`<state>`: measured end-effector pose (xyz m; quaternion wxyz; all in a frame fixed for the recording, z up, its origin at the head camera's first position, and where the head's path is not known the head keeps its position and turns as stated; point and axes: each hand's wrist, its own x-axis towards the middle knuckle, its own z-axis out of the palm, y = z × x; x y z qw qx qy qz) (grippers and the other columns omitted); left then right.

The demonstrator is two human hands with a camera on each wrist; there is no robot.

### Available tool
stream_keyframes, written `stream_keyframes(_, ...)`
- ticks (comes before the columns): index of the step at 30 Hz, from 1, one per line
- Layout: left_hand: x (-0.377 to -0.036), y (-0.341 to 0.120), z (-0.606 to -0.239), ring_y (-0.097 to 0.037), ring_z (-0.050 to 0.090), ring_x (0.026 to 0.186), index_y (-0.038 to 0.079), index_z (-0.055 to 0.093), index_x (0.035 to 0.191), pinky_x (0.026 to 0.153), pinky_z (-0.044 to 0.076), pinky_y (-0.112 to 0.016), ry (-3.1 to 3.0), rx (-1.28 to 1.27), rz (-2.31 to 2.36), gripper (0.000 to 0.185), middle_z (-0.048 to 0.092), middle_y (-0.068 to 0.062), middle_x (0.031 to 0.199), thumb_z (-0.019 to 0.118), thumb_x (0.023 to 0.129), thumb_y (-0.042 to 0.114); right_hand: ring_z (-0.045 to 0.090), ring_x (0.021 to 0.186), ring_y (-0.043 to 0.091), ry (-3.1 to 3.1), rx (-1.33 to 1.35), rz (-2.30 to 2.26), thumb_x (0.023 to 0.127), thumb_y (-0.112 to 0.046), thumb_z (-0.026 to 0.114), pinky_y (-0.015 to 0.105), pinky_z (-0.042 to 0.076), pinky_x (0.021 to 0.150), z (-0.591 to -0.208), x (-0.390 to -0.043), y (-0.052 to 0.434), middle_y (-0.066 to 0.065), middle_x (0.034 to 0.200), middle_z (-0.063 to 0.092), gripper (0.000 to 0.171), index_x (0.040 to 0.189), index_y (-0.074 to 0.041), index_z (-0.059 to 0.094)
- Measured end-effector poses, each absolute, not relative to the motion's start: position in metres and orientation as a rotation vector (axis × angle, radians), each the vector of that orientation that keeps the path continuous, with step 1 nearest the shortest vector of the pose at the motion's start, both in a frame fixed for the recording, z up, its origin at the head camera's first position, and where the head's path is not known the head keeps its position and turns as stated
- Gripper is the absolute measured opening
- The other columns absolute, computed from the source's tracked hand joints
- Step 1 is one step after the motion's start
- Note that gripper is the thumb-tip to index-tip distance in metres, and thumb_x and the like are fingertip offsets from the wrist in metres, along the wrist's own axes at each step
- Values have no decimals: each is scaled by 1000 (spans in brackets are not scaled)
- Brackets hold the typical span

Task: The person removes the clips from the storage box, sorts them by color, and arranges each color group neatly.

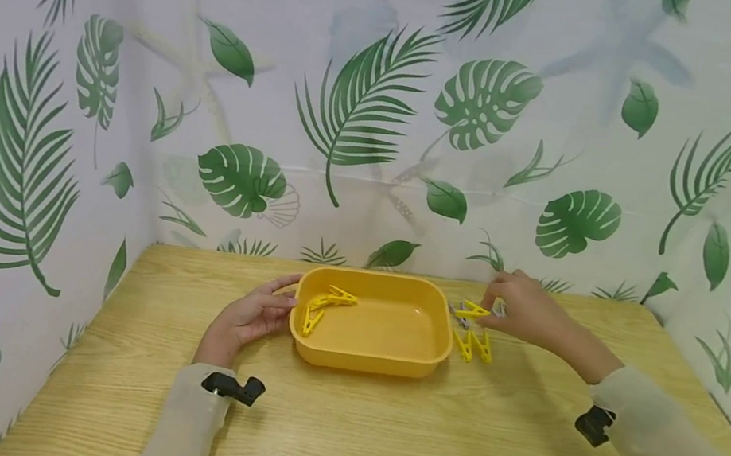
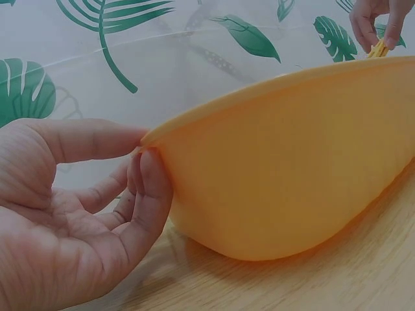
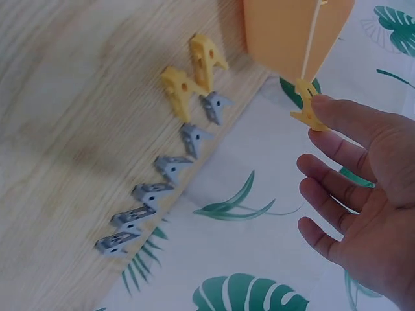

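Note:
My left hand pinches the left rim of a yellow plastic basin, thumb on top and fingers under the lip, as the left wrist view shows. Inside the basin, toward its left end, lie several yellow clothespins. Beyond the basin's right end, my right hand holds one yellow clothespin between thumb and index finger, raised over the table, with the other fingers loosely bent. Below it, two yellow clothespins rest on the table. A row of several grey clothespins continues from them, mostly hidden by the hand in the head view.
The wood-grain table carries everything. A white leaf-patterned cloth hangs right behind its back edge and along both sides. Black wrist mounts sit on the sleeves.

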<state>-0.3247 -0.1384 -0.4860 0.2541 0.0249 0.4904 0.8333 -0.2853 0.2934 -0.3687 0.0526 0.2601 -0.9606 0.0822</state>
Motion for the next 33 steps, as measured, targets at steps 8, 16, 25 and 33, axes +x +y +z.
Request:
stream_keyframes(8, -325, -140, -485, -11, 67, 95, 8, 26, 160, 77, 56, -22, 1342, 69, 2257, 65, 57, -7, 128, 48, 101, -8, 57, 83, 24, -2928, 778, 202, 82, -21, 85, 51, 50, 83, -375, -282, 312, 6, 90, 67, 19, 78, -12, 69)
stream_keyframes(16, -324, -140, -485, -12, 67, 95, 9, 28, 159, 77, 56, -23, 1327, 66, 2262, 64, 58, -7, 128, 50, 101, -7, 61, 85, 27, -2940, 790, 163, 82, -22, 85, 58, 49, 87, -388, -281, 328, 4, 88, 66, 18, 76, -15, 69)
stream_keyframes(25, -326, -139, -486, -12, 68, 95, 8, 27, 159, 78, 56, -23, 1328, 70, 2263, 63, 58, -7, 126, 47, 101, -9, 56, 82, 27, -2964, 709, 133, 82, -25, 85, 49, 46, 68, -400, -276, 336, 6, 87, 65, 21, 75, -15, 68)
stream_keyframes(33, -325, -139, -485, -11, 68, 95, 8, 26, 159, 76, 56, -22, 1309, 83, 2268, 63, 58, -6, 126, 46, 101, -9, 57, 80, 30, -2981, 646, 113, 82, -22, 84, 51, 48, 66, -414, -279, 348, 10, 85, 64, 21, 76, -10, 68)
